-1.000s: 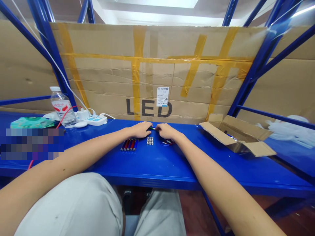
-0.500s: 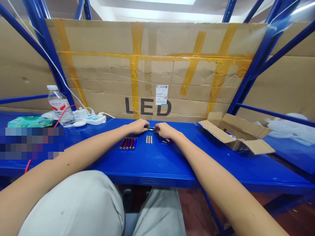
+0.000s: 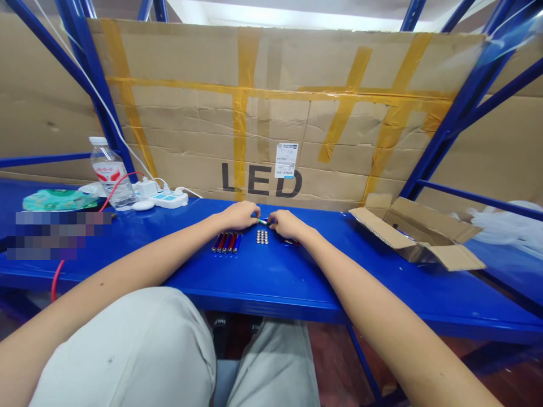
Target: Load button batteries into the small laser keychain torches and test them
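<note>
Both my hands meet over the blue shelf [image 3: 271,282]. My left hand [image 3: 241,215] and my right hand [image 3: 287,224] are closed, pinching a small slim item [image 3: 263,222] with a silver tip between them. Just in front lies a cluster of small silver button cells [image 3: 262,237]. A row of several red and blue slim cylinders [image 3: 227,243] lies left of the cells, below my left hand. More red and blue pieces [image 3: 292,242] lie partly hidden under my right hand.
An open cardboard box [image 3: 418,234] sits at the right. At the left stand a water bottle [image 3: 111,181], a white power strip [image 3: 163,199] with a red cable and a green packet [image 3: 59,200]. A taped cardboard wall marked LED [image 3: 271,118] backs the shelf. White material [image 3: 509,223] lies far right.
My hands stay together on the small item, their fingers shifting slightly. The view has tilted a little; nothing on the shelf has moved.
</note>
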Motion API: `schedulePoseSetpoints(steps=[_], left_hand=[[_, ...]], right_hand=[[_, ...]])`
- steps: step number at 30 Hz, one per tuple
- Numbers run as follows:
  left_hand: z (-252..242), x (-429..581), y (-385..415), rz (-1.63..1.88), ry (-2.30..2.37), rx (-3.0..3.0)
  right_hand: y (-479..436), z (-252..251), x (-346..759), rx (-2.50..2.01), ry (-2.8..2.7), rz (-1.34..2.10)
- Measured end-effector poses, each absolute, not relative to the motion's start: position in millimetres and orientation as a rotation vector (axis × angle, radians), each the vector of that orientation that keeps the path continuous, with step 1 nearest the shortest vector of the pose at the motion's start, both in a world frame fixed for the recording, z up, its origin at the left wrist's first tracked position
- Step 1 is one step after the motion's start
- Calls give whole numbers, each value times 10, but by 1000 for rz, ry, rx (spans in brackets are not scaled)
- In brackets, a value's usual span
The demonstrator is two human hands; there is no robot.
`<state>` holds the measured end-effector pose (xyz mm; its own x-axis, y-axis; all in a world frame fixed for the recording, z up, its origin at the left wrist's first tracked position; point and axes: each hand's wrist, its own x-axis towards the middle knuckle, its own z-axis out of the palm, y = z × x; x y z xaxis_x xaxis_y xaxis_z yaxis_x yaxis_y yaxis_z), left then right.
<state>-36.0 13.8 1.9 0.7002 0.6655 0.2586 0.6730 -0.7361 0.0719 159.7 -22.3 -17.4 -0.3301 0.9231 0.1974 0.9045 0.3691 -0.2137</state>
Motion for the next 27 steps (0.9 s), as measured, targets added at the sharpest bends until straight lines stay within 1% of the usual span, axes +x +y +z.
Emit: schedulePoseSetpoints(steps=[3, 6, 8, 12, 16, 22, 27], left_hand=[[50, -342, 45, -643, -1010, -2879], [37, -362, -65, -786, -952, -2863], [5, -396, -129, -817, -924, -2836], [-60, -466, -214, -749, -885, -2795], [-76, -486, -240, -669, -947, -2697], [-61, -463, -244, -617, -900, -2571], [-52, -452, -296, -590, -930, -2588]], right_hand=[[-226, -156, 1608, -1543, -2277, 17], [-271, -92, 1621, -1400, -2193, 77], [-329, -42, 1621, -1304, -2144, 112], [-468, 14, 1582, -1177, -2129, 173], [-553, -2, 1518, -1117, -2169, 242], [-598, 2, 1456, -1139, -2182, 136], [-580, -11, 1415, -1166, -2140, 223]])
